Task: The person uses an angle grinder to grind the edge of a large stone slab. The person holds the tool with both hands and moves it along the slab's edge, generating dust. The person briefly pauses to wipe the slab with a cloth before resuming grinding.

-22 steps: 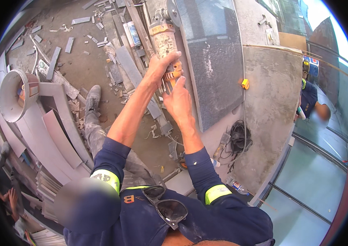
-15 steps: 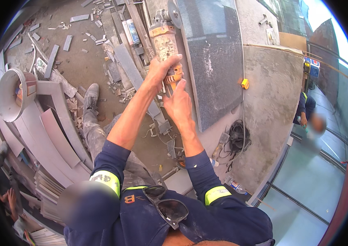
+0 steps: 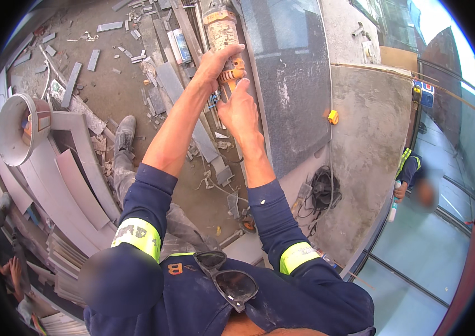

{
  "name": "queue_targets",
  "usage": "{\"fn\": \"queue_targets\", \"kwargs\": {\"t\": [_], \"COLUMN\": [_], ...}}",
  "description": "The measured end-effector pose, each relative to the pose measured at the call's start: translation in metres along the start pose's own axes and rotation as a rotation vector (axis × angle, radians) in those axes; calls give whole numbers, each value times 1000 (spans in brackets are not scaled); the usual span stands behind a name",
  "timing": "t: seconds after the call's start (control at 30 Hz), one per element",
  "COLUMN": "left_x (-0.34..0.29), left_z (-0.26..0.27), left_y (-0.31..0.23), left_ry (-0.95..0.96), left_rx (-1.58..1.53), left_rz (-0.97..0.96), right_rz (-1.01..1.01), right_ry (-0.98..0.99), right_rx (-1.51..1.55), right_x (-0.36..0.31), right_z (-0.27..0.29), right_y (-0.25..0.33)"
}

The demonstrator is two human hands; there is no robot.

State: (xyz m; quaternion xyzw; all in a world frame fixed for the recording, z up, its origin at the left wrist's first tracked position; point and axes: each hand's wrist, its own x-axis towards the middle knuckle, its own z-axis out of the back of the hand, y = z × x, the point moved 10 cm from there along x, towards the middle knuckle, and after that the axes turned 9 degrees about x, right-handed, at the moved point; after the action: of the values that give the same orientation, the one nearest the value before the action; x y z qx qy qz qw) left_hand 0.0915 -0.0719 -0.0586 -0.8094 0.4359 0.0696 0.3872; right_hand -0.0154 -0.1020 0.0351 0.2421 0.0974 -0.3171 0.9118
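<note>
Both my arms reach forward with an angle grinder [image 3: 221, 35], orange and worn, its body smeared with pale dust. My left hand [image 3: 215, 66] is wrapped round the body, thumb lying across it. Behind it, my right hand [image 3: 239, 111] is closed round the orange rear grip. The grinder's head touches the upper edge of the picture, so its disc cannot be made out clearly. Just right of the tool stands a dark grey stone slab [image 3: 290, 106] with a pale, scuffed face.
Cut strips and rubble [image 3: 93, 60] litter the floor ahead. Left are a white bucket [image 3: 13, 131] and long panels [image 3: 69, 185]. A yellow tape measure [image 3: 333, 117] and black cable bundle [image 3: 324, 187] lie right. Beyond, a co-worker's hand [image 3: 399, 191] holds a pale tube over glass panels [image 3: 422, 246].
My hands and the grinder have moved farther forward, taking the disc largely out of the picture. The co-worker at the right has shifted, and the pale tube now shows in their hand.
</note>
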Motion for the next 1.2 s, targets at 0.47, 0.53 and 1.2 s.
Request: {"fn": "queue_targets", "kwargs": {"t": [0.47,0.53,1.2], "left_x": [-47,-35,-64], "left_z": [-10,-8,-14], "left_y": [37,30,50], "left_ry": [-17,-12,-31], "left_rx": [-34,-49,-71], "left_rz": [6,1,12], "right_rz": [-15,-5,-76], "right_ry": [7,8,27], "right_rx": [28,34,0], "right_x": [-50,-38,-66], "right_z": [-2,-1,-2], "right_y": [-28,-22,-38]}}
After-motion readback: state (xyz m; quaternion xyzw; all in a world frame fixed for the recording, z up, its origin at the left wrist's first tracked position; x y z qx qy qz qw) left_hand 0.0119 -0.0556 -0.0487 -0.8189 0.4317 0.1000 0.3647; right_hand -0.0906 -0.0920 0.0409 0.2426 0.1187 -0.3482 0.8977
